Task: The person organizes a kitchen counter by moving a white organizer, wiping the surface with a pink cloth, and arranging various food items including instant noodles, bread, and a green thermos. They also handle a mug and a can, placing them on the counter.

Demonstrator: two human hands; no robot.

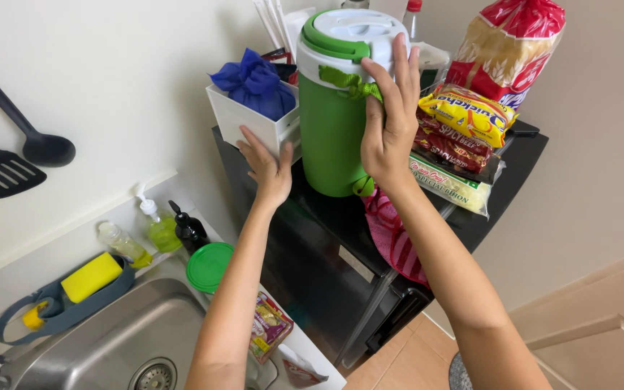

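A: What are the two hands doing?

B: Seen from above, the right hand point(388, 119) lies flat against the side of a tall green jug point(332, 123) with a white and green lid. Its grip is wide, fingers spread and reaching up to the lid's edge, the palm pressed on the green strap tied near the top. It is not closed round anything.

A: And the left?

B: The left hand point(267, 167) is lower and to the left. Its fingertips touch the front lower corner of a white box point(248, 119), just beside the jug. The grip is loosely open and has hold of nothing.

A: Where does the jug stand?

B: Upright on top of a small black fridge point(326, 253), near its front edge. The white box stands against the jug's left side and holds a knotted blue bag point(254, 83).

A: What else is near?

B: To the jug's right, stacked noodle packets point(464, 126) and a bag of bread point(507, 47) behind them. A red cloth point(393, 238) hangs down the fridge front below the right wrist. At lower left, a steel sink point(120, 339) set in the bench, with a yellow sponge point(92, 276), soap bottles point(159, 225) and a round green lid point(209, 266) near its rim. A black ladle and spatula point(9, 159) hang on the wall.
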